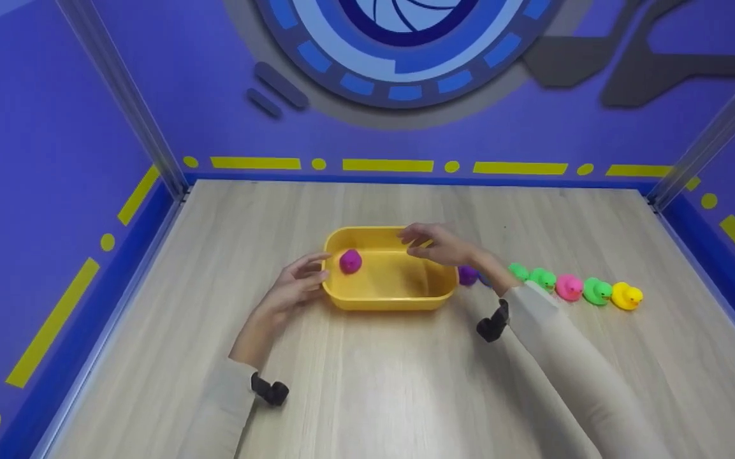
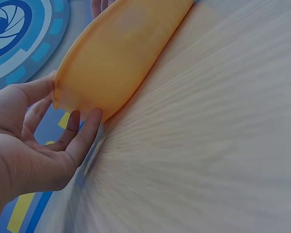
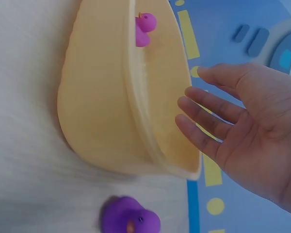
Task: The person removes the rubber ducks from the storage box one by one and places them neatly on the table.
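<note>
A yellow plastic basin (image 1: 386, 305) stands on the wooden table with one magenta rubber duck (image 1: 350, 261) inside, near its left end. My left hand (image 1: 291, 287) touches the basin's left end, fingers fairly straight along the wall and rim, as the left wrist view also shows. Over the basin's right part hovers my right hand (image 1: 438, 245), its fingers loosely spread. In the right wrist view that hand (image 3: 247, 121) holds nothing. A purple rubber duck (image 3: 128, 216) sits on the table just outside the basin's right end, partly hidden by the right arm in the head view.
A row of rubber ducks runs rightward on the table: green ducks, a pink duck (image 1: 569, 287), another green duck (image 1: 597, 291) and a yellow duck (image 1: 626, 296). Part of the row is behind the right forearm. Blue printed walls (image 1: 392, 140) enclose the table (image 1: 380, 382).
</note>
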Demonstrator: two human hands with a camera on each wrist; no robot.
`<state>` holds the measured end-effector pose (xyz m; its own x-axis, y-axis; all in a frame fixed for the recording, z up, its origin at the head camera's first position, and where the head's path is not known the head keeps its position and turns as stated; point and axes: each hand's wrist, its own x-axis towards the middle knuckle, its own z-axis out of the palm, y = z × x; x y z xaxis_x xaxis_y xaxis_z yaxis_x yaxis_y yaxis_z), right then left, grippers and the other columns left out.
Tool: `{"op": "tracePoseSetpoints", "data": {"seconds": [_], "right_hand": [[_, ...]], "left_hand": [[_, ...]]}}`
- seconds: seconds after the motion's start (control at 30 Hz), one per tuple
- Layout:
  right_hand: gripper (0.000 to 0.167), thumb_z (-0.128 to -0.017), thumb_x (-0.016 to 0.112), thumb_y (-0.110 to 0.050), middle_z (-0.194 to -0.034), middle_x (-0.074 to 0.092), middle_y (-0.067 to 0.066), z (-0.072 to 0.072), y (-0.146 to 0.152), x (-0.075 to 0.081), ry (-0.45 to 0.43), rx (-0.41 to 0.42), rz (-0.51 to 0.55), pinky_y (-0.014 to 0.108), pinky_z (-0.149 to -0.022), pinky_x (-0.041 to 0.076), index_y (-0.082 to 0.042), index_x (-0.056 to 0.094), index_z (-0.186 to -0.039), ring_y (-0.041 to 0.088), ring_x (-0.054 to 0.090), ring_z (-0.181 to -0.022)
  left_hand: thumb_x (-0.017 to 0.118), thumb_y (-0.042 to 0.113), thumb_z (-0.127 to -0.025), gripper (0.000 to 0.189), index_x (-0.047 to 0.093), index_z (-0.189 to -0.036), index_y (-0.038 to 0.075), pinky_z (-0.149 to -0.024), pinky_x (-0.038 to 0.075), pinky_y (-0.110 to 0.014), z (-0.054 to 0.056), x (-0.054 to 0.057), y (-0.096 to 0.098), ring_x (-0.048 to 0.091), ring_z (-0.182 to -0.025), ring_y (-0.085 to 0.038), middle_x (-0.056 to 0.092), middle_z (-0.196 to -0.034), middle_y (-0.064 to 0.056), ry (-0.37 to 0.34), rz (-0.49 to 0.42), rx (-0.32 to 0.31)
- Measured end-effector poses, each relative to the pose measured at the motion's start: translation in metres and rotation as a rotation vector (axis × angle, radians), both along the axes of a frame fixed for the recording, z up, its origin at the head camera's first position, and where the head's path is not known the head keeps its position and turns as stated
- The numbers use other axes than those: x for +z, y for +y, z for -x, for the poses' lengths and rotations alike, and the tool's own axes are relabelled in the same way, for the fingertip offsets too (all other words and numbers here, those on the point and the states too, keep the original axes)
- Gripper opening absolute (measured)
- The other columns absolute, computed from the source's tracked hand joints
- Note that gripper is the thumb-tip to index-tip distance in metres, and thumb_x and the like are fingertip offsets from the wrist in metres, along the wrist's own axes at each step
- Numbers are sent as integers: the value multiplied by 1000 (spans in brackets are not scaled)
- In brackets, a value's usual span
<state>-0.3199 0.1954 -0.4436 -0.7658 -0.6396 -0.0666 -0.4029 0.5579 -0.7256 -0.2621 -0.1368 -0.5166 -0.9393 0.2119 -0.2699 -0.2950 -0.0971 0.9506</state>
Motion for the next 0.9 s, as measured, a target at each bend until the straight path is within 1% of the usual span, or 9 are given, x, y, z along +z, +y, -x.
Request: {"op": "tracePoseSetpoints", "data": {"seconds": [0.1, 0.23, 0.3, 0.4, 0.53, 0.63, 0.73, 0.83, 0.9], "right_hand": [[43, -103, 59, -9, -139, 60, 26, 3, -10, -5, -8, 11, -19, 50, -108, 51, 3, 52, -143, 38, 61, -126], [47, -102, 58, -5, -142, 56, 29, 3, -26, -13, -33, 58, -10, 53, -110, 49, 6, 47, -147, 41, 60, -127], [48, -102, 57, -5, -144, 55, 29, 2, -35, -18, -49, 71, -13, 54, -110, 48, 5, 45, -148, 42, 60, -128], [50, -102, 58, -6, -145, 54, 28, 0, -49, -25, -79, 57, -18, 55, -112, 46, 2, 45, -149, 42, 57, -131], [53, -101, 62, -11, -148, 52, 24, -5, -67, -37, -111, 11, 1, 53, -116, 44, -2, 45, -151, 41, 53, -136], [53, -100, 63, -10, -149, 52, 23, -7, -79, -45, -114, 0, 43, 53, -116, 43, -1, 46, -150, 41, 52, -137], [52, -99, 64, -6, -146, 54, 22, -7, -89, -48, -113, -12, 73, 51, -115, 44, 0, 47, -147, 40, 54, -134], [51, -97, 66, -3, -142, 57, 24, -6, -95, -49, -98, -35, 85, 49, -114, 46, 4, 49, -145, 41, 57, -130], [51, -95, 67, -1, -140, 58, 26, -5, -98, -50, -72, -47, 90, 50, -114, 46, 6, 50, -143, 42, 58, -129]], "left_hand": [[67, 11, -98, 48, 56, -145, 11, -97, 58, -35, 0, -1, 0, 60, -121, -28, 48, -140, -15, 11, -6, -8], [67, 12, -99, 49, 53, -147, 10, -95, 59, -34, 1, -3, 0, 60, -120, -27, 49, -138, -14, 33, 7, -20], [66, 10, -99, 49, 53, -146, 9, -94, 59, -34, 1, -3, 0, 59, -120, -27, 50, -137, -14, 40, 5, -20], [66, 8, -99, 48, 54, -145, 9, -93, 60, -34, 1, -3, 0, 58, -120, -27, 50, -136, -15, 47, -2, -12], [65, 8, -99, 48, 54, -146, 8, -93, 60, -33, 0, -3, 1, 58, -120, -26, 50, -136, -16, 46, 1, -14], [66, 10, -99, 50, 52, -147, 7, -95, 59, -35, 0, -3, 0, 59, -121, -28, 50, -135, -15, 53, 4, -25], [68, 14, -98, 51, 53, -147, 9, -97, 59, -36, -1, -3, -1, 60, -121, -29, 50, -135, -13, 51, 5, -32], [70, 17, -98, 49, 56, -145, 13, -97, 58, -36, -1, -3, -1, 61, -121, -27, 50, -137, -13, 40, 12, -32], [70, 19, -98, 48, 57, -144, 14, -97, 58, -35, -1, -2, -1, 61, -121, -26, 50, -139, -13, 36, 16, -27]]}}
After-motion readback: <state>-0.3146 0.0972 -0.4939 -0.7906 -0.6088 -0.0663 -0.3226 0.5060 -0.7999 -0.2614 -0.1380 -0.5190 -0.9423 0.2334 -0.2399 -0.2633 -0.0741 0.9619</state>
